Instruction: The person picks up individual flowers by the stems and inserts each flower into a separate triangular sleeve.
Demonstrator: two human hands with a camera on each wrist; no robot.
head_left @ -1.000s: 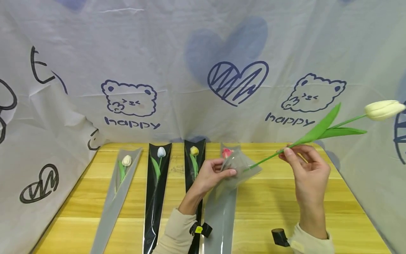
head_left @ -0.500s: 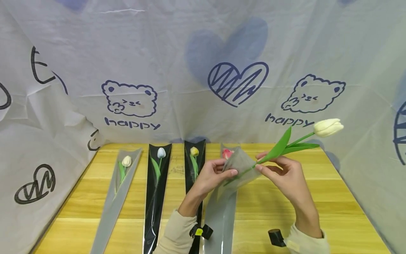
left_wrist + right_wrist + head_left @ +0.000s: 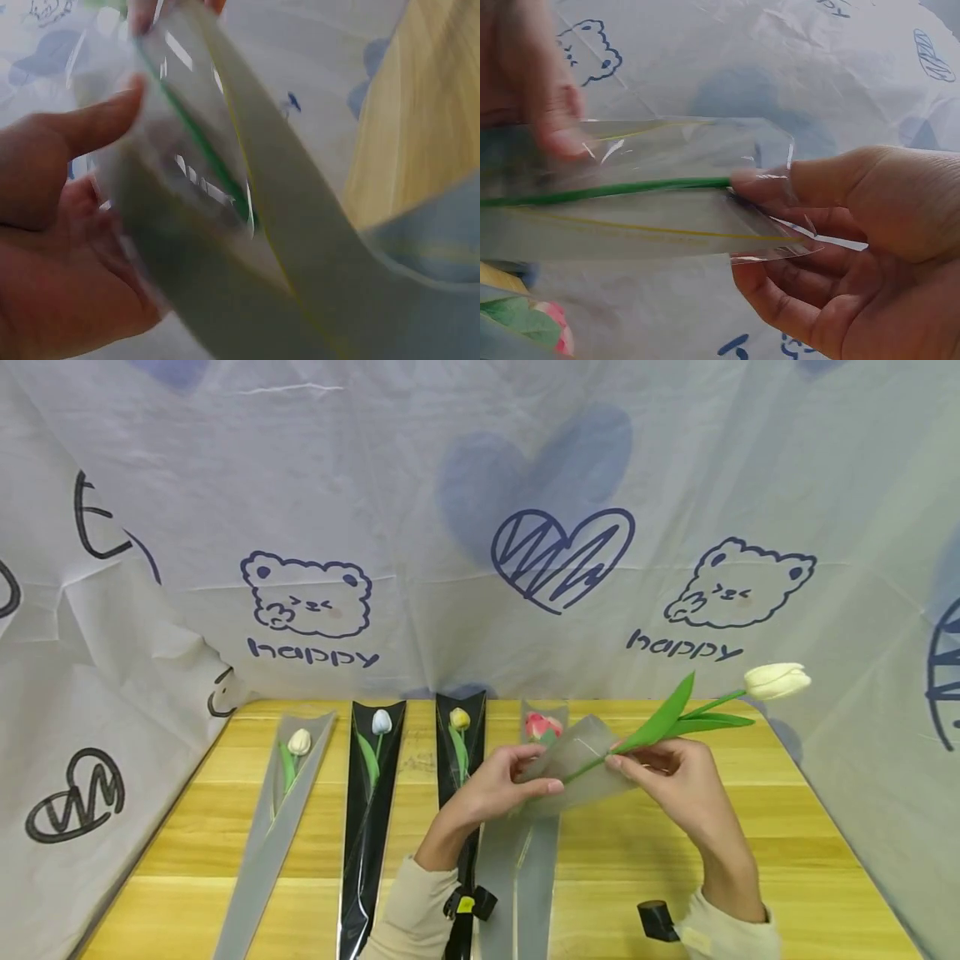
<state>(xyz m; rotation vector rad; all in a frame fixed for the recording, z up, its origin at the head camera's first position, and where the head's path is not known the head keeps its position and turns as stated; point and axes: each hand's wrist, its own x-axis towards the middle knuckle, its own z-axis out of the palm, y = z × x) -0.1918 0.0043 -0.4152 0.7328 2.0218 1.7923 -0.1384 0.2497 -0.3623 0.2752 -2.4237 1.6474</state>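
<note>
A translucent grey flower sleeve [image 3: 592, 747] is pinched near its upper end by my left hand [image 3: 498, 783]. My right hand [image 3: 678, 777] pinches the green stem of a white tulip [image 3: 776, 681] at the sleeve's mouth. Bloom and leaves stick out to the upper right. In the left wrist view the stem [image 3: 199, 139] runs inside the clear front of the sleeve. The right wrist view shows the fingertips at the sleeve's opening, with the stem [image 3: 615, 190] lying along its inside.
On the wooden table [image 3: 660, 877] lie several sleeved tulips: white in grey [image 3: 299, 742], pale blue in black [image 3: 382, 720], yellow in black [image 3: 460, 718]. A pink flower [image 3: 542, 725] in grey lies partly under the held sleeve. A printed cloth [image 3: 420, 510] hangs behind.
My right hand has moved left and down, bringing the tulip's stem farther into the sleeve. My left hand stays nearly in place, and the sleeve's mouth has tilted slightly, showing more of the pink flower.
</note>
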